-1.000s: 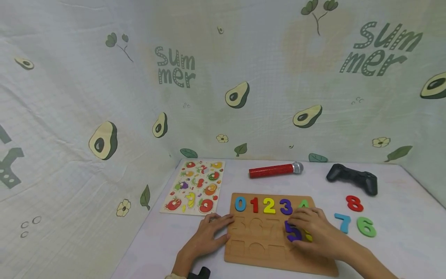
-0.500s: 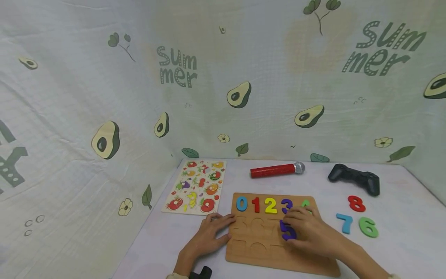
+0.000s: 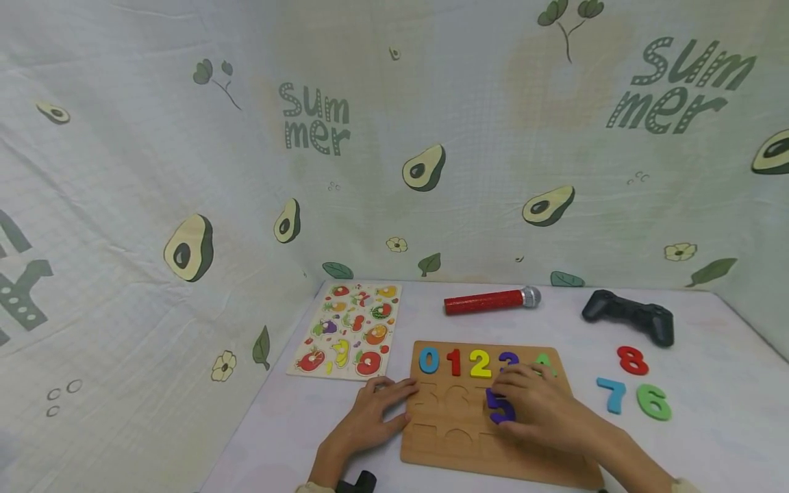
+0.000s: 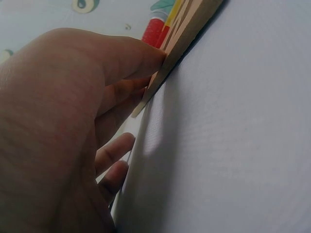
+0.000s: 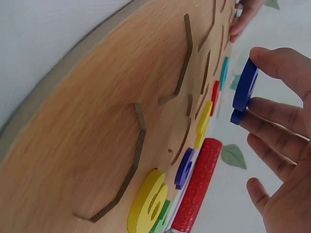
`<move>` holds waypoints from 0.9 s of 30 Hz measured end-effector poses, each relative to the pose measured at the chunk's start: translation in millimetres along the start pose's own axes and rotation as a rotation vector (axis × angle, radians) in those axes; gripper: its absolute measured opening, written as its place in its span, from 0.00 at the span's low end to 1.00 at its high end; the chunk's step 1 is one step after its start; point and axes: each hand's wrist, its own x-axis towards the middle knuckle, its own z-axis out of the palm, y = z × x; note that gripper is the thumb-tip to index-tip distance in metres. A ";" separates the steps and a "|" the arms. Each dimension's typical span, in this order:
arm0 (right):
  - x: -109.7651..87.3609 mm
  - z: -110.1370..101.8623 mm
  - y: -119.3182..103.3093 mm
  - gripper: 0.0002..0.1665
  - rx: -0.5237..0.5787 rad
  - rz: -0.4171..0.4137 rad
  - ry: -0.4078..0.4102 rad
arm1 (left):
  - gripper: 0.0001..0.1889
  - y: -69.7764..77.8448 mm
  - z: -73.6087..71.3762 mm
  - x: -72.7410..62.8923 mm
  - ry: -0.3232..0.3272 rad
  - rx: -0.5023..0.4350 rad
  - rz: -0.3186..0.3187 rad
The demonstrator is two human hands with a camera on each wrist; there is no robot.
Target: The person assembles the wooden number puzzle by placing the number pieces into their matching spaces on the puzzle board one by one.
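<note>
A purple number 5 (image 3: 501, 406) is pinched between the thumb and fingertips of my right hand (image 3: 542, 409), held tilted over the wooden number board (image 3: 444, 441). In the right wrist view the 5 (image 5: 246, 85) stands apart from the board surface. My left hand (image 3: 370, 416) rests at the board's left edge, thumb and fingertips touching it, fingers spread. Along the top row lie a blue 0 (image 3: 429, 360), red 1 (image 3: 453, 362), yellow 2 (image 3: 481, 363), purple 3 (image 3: 508, 359) and green 4 (image 3: 544, 363). A yellow number piece (image 5: 150, 201) sits on the board, hidden behind my right hand in the head view.
Right of the board lie a blue 7 (image 3: 612, 395), green 6 (image 3: 654, 402) and red 8 (image 3: 632, 360). Behind are a red microphone (image 3: 487, 302) and a black game controller (image 3: 629, 316). A fruit-picture board (image 3: 345, 332) lies at the back left.
My right hand has moved left over the board with the purple 5, away from the yellow piece's spot. My left hand has stayed at the board's edge.
</note>
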 end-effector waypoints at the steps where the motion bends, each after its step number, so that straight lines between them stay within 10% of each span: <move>1: 1.1 0.2 -0.6 0.32 -0.001 0.000 -0.002 | 0.26 -0.2 0.0 0.1 -0.003 0.001 -0.002; 27: 24.2 10.0 -17.8 0.29 -0.003 -0.056 0.005 | 0.26 -2.2 -0.6 1.6 -0.013 -0.010 -0.001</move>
